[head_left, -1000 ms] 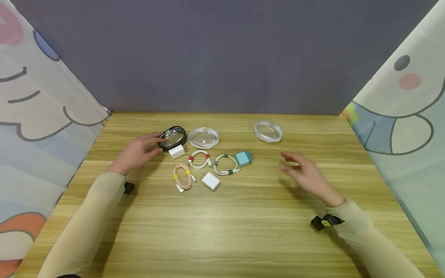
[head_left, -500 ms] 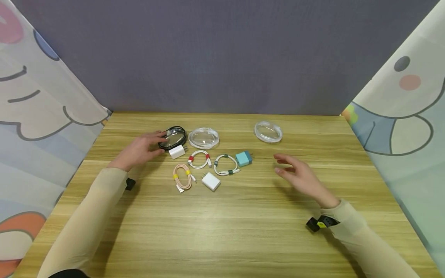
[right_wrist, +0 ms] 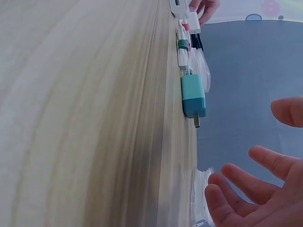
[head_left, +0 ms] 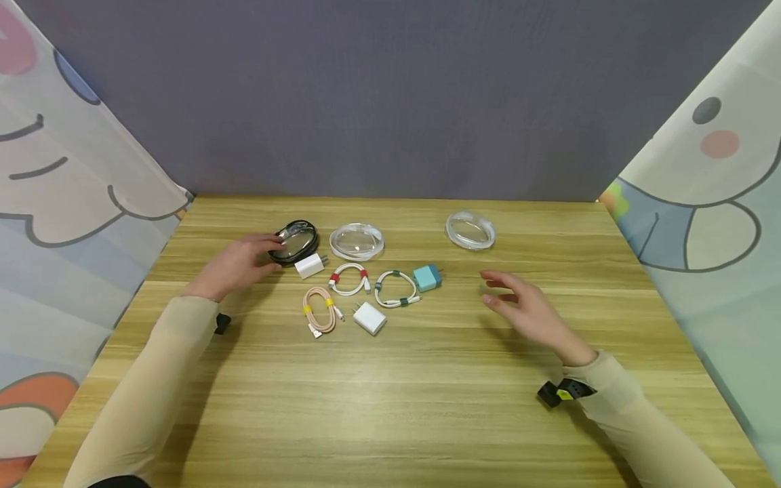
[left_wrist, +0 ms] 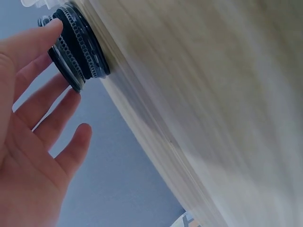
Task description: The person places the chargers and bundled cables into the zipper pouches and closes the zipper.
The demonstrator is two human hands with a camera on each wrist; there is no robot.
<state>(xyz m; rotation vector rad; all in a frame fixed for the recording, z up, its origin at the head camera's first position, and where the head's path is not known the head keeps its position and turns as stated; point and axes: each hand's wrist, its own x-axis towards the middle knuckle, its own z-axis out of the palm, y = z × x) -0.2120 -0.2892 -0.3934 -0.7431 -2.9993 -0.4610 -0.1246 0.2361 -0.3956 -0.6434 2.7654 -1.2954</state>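
Left hand (head_left: 234,266) at the middle left of the head view, flat and low over the table (head_left: 390,407). Fingers (left_wrist: 45,35) straight and a little spread, not curled round anything. Fingertips touching the near left edge of the round black case (head_left: 294,241); in the left wrist view, one fingertip on top of its rim and another against its side, case (left_wrist: 78,47) in the upper left corner. So, case just past the fingertips, up and to the right of the hand in the head view. Round, so no long side to speak of. Lying flat on the wood.

Right hand (head_left: 527,310) at the middle right of the head view, well apart from the black case. Fingers (right_wrist: 265,158) straight and spread, holding nothing, touching nothing. Nearest things: teal plug (head_left: 427,276) off to its left, and a clear round case (head_left: 470,230) above it, toward the top of the frame. Left hand much nearer the black case.

Between the hands, in the middle of the head view: small white plug (head_left: 308,265) just beside the black case, another clear round case (head_left: 356,241), three little coiled cables and a second white plug (head_left: 369,317).

Hard to see: what sits inside the black case. Cannot tell if the small white plug touches the case or only lies next to it. Left thumb out of sight in the wrist view. Right wrist view blurry, clear case cut off at the bottom edge.
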